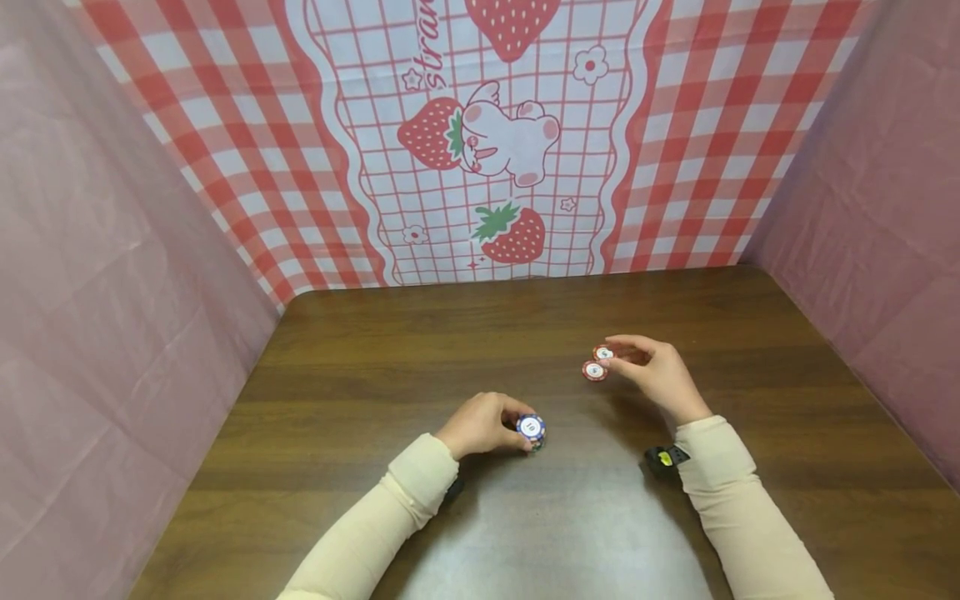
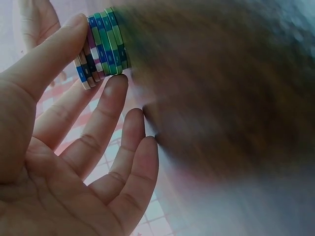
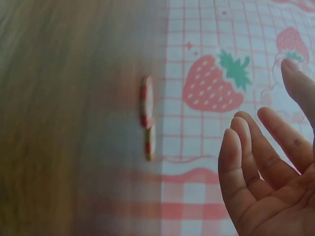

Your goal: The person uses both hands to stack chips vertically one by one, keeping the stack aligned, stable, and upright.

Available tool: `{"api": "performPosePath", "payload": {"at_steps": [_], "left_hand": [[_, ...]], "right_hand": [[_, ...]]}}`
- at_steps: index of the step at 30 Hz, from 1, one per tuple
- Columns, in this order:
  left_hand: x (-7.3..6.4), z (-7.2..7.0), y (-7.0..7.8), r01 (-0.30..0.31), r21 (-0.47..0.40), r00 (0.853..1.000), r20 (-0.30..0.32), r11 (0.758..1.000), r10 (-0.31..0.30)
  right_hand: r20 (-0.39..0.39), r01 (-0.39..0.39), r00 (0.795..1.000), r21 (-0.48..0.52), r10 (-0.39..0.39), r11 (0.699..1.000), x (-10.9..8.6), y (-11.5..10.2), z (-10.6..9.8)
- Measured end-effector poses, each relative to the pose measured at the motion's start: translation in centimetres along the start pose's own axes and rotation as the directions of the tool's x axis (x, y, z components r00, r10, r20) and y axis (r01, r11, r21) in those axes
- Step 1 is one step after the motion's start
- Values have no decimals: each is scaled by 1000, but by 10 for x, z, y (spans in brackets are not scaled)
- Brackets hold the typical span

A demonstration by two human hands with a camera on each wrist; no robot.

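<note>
A short stack of poker chips point(image 2: 104, 45) stands at the middle of the table, its top chip point(image 1: 531, 427) blue and white and marked 10. Thumb and fingertips of my left hand point(image 1: 483, 425) grip the stack from its left side; green-and-blue, pink and tan edges show in the left wrist view. Two red-and-white poker chips lie flat farther back, one nearer point(image 1: 594, 372) and one behind it point(image 1: 603, 352). Over their right side, my right hand point(image 1: 664, 382) has its thumb and fingers spread apart, holding nothing in the right wrist view.
The brown wooden table point(image 1: 360, 350) ends at a red-checked strawberry cloth point(image 1: 255, 125) hanging at the back. Pink drapes point(image 1: 112, 333) stand along both sides. A dark wrist strap with a yellow-green device point(image 1: 664, 457) sits at my right cuff.
</note>
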State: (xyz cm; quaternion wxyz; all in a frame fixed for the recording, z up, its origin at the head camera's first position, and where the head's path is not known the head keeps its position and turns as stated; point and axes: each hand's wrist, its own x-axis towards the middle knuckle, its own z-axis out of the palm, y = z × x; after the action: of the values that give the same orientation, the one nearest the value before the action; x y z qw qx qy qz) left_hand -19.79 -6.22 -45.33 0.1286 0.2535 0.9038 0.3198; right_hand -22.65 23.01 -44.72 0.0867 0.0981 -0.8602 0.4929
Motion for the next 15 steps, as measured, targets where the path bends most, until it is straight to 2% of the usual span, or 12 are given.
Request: {"api": "performPosePath", "payload": {"at_steps": [8,15], "left_hand": [[1,0,0,-12,5,1000,2,1000,12],[0,0,0,-1,6,1000,2,1000,1]], "right_hand": [[-32,-12,999,-54,11,998,6,19,-9],[15,-53,998,-69,54,996,15,27,-16]]}}
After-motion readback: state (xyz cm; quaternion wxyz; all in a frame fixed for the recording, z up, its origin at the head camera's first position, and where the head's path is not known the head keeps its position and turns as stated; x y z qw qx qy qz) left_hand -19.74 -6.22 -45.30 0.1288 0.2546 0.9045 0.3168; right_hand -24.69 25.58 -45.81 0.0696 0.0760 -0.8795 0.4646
